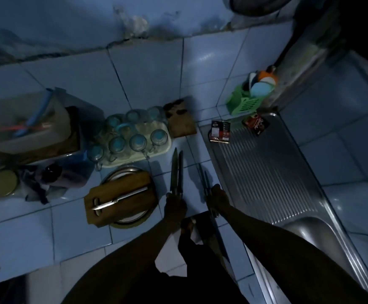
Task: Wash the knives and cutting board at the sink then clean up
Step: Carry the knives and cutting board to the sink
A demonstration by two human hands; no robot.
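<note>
1. The left hand (175,206) has its grip curled round the handles of two long dark knives (177,170), held side by side with blades pointing away from the person over the blue-tiled counter (47,233).
2. The right hand (219,199) has its grip closed round another dark knife (205,178); its blade also points away, near the left edge of the steel sink unit. A long dark piece runs from under this hand back toward the person; what it is I cannot tell.
3. A brown wooden cutting board (113,200) lies just left of the left hand, tilted across a round metal tray (150,207) on the counter.
4. A shiny steel knife (121,198) lies flat along the board, touching it.
5. To the right, the stainless steel sink (310,229) has a ribbed draining board (266,172) reaching away from its basin.
6. Two small dark red packets (219,131) lie at the far end of the draining board.
7. A green plastic basket (242,102) with rounded coloured things in it stands beyond them by the wall.
8. Behind the tray, a pale tray of upturned glass mugs (132,137) stands, with a second brown wooden board (182,119) just right of it.
9. At the far left stand a clear plastic box (25,119) and a yellow-lidded jar (2,183).
</note>
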